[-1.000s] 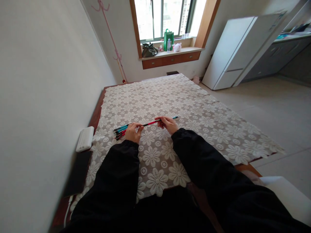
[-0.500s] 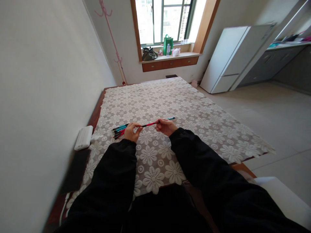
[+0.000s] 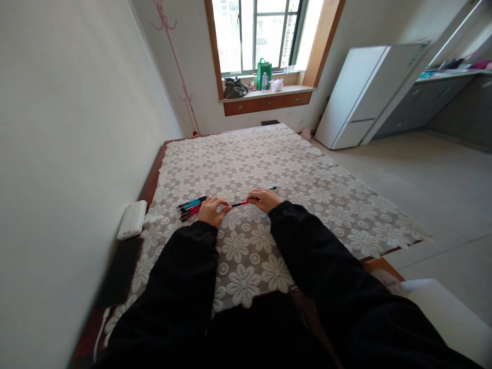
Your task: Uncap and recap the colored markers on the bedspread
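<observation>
A slim red and black pen [image 3: 241,203] spans the gap between my two hands, above the lace tablecloth. My left hand [image 3: 213,211] pinches its dark end between thumb and fingers. At the red end, my right hand [image 3: 263,199] is closed on it, with the fingertips partly hiding that end. Beside my left hand lies a bunch of several pens [image 3: 189,206], teal and red with black parts. Just beyond my right hand, a teal pen [image 3: 272,187] shows in part on the cloth.
The flowered tablecloth [image 3: 244,284] covers the table. Along the wall at left are a white power bank-like box [image 3: 131,219], a dark flat object [image 3: 118,271] and a white cable [image 3: 100,333]. A white chair-like surface [image 3: 442,307] is at lower right, a fridge [image 3: 357,95] farther off.
Both hands have shifted slightly, and the pen between them sits a little lower. My right fingers have turned over, knuckles now more on top, covering more of the red end.
</observation>
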Tool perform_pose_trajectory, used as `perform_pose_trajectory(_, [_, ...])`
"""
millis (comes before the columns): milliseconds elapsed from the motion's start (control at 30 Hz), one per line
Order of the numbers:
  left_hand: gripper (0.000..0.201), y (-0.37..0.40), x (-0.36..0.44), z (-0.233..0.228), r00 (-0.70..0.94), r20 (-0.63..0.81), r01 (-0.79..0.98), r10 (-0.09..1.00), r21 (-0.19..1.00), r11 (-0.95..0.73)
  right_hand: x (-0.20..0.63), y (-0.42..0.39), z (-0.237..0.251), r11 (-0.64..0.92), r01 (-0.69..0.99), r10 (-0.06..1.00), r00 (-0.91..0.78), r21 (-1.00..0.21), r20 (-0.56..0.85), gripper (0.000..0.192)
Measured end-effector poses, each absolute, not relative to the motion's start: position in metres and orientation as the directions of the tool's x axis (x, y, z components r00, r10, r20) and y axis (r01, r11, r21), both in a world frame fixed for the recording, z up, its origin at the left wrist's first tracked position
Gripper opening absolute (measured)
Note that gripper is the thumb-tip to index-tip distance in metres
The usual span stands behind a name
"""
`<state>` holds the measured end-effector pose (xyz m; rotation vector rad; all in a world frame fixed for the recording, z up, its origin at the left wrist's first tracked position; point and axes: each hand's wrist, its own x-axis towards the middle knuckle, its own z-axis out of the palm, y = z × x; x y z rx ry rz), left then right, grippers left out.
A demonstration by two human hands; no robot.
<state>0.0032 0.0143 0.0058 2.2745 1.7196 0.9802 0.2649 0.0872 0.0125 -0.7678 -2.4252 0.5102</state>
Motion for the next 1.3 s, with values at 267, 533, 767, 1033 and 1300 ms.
perform_pose_trajectory(267, [0.022, 0.013, -0.014, 0.016, -0.121, 0.359, 0.941, 0.926, 0.338, -0.008, 0.334, 0.115, 0.013, 0.523, 0.797, 0.835, -0.409, -0.301, 0.368, 0.01])
perform_pose_trajectory(533, [0.023, 0.015, -0.025, 0.019, -0.176, 0.342, 0.955, 0.923, 0.287, 0.076, 0.323, 0.117, -0.002, 0.541, 0.8, 0.822, -0.439, -0.257, 0.363, 0.01])
perform_pose_trajectory(767, [0.013, 0.014, -0.028, 0.017, -0.144, 0.316, 0.964, 0.938, 0.257, 0.061, 0.319, 0.115, -0.002, 0.536, 0.8, 0.825, -0.428, -0.271, 0.369, 0.011])
perform_pose_trajectory(1033, [0.014, 0.017, -0.034, 0.019, -0.142, 0.288, 0.952, 0.947, 0.302, 0.051, 0.317, 0.114, -0.001, 0.536, 0.796, 0.823, -0.419, -0.283, 0.383, 0.01])
perform_pose_trajectory(1300, [0.02, 0.021, -0.054, 0.021, -0.198, 0.224, 0.936, 0.954, 0.334, 0.116, 0.312, 0.112, 0.0, 0.549, 0.775, 0.808, -0.397, -0.313, 0.435, 0.012])
